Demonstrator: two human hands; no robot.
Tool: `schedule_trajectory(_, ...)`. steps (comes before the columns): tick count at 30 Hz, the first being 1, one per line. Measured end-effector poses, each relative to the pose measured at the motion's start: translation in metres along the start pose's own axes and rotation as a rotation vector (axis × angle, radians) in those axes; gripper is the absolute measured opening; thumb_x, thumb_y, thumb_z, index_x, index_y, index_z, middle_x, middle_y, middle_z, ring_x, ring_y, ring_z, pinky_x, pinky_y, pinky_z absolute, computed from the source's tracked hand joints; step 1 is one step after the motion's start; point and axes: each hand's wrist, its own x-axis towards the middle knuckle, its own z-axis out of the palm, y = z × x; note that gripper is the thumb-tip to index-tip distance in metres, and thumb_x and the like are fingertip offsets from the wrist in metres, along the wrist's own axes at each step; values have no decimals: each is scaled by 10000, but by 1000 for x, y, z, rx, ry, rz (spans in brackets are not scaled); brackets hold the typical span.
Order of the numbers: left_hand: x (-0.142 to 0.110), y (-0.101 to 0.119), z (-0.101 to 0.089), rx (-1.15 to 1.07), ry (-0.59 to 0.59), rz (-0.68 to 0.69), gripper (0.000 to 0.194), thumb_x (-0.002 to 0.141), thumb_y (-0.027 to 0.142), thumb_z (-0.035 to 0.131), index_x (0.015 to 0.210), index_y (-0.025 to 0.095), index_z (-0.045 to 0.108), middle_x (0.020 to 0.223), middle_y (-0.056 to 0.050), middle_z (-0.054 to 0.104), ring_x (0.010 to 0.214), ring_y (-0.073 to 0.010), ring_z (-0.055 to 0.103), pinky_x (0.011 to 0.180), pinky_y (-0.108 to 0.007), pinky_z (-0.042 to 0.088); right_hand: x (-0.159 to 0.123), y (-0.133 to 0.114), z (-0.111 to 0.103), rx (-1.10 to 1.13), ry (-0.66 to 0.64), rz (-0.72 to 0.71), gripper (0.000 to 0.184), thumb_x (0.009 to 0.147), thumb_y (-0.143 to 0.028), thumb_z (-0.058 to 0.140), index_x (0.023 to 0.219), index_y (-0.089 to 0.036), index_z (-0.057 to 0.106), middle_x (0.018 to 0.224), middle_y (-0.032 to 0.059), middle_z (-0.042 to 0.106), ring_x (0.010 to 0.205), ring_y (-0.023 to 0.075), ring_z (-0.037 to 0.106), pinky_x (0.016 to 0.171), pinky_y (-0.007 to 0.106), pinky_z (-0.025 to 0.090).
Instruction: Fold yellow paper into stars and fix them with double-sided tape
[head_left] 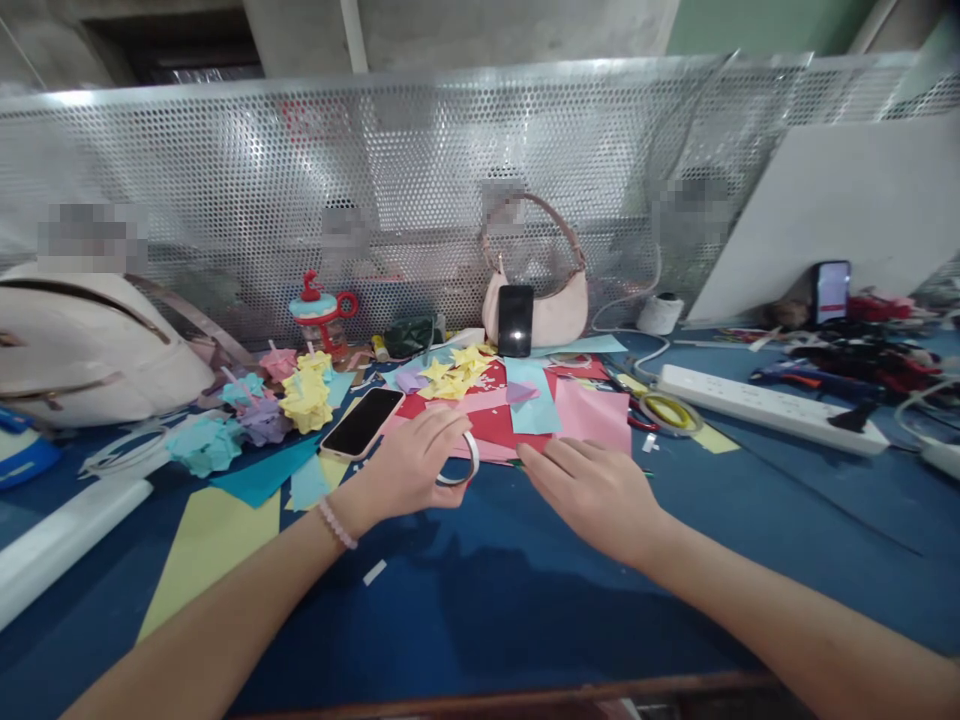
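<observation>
My left hand (pixel 411 462), with a beaded bracelet on its wrist, is closed around a roll of tape (pixel 471 460), a white ring held upright. To its right, my right hand (pixel 592 492) hovers palm down with its fingers bent together and pointing left. Its thumb and whatever it may pinch are hidden. Just beyond both hands lie pink paper (pixel 600 415), a light blue sheet (pixel 534 400) and red paper (pixel 491 425). Yellow folded paper stars (pixel 456 374) rest behind the roll. A phone (pixel 364 422) lies left of my left hand.
Left are folded paper clusters (pixel 262 415), a yellow sheet (pixel 214 550) and a white backpack (pixel 97 345). A pink handbag (pixel 574 310) with an upright phone (pixel 515 320) and a red-handled cup (pixel 322 312) stand behind. A power strip (pixel 772 408) lies right.
</observation>
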Motion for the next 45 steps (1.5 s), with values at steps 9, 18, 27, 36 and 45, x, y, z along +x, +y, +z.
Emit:
schedule_trajectory(9,1,-1,3,-92,66,-63,543,654,204,545,1169,124,391,1080,-151,563,1046,-280,543,877,-441,487,0,0,3,-24,-91,66,156,839,-131,476,875,-141,628,580,33,575,525,144,536,491,286,271)
schedule_trajectory(18,5,2,-11,-210,168,-193,597,643,263,601,1184,151,373,1114,-127,536,1083,-282,509,925,-436,448,-5,23,38,3,-400,214,149,822,-179,548,945,-153,626,739,77,652,675,194,610,528,269,356)
schedule_trajectory(27,4,22,6,-162,132,-210,616,699,343,607,1227,151,354,1132,-141,540,1078,-290,513,904,-449,452,4,-6,19,899,-8,386,262,826,-160,479,1079,-217,515,935,56,630,851,170,605,743,331,513)
schedule_trajectory(36,4,38,8,-194,174,-240,581,736,336,597,1227,141,355,1112,-148,523,1082,-282,493,906,-435,451,8,-19,3,982,100,444,137,796,-136,525,917,-195,549,842,31,651,774,140,618,710,270,528)
schedule_trajectory(45,4,38,9,-157,178,-215,549,747,323,599,1203,115,376,1097,-158,529,1071,-274,497,914,-429,445,8,-21,4,1024,88,506,105,774,-101,509,825,-190,527,793,22,622,753,135,594,708,279,520)
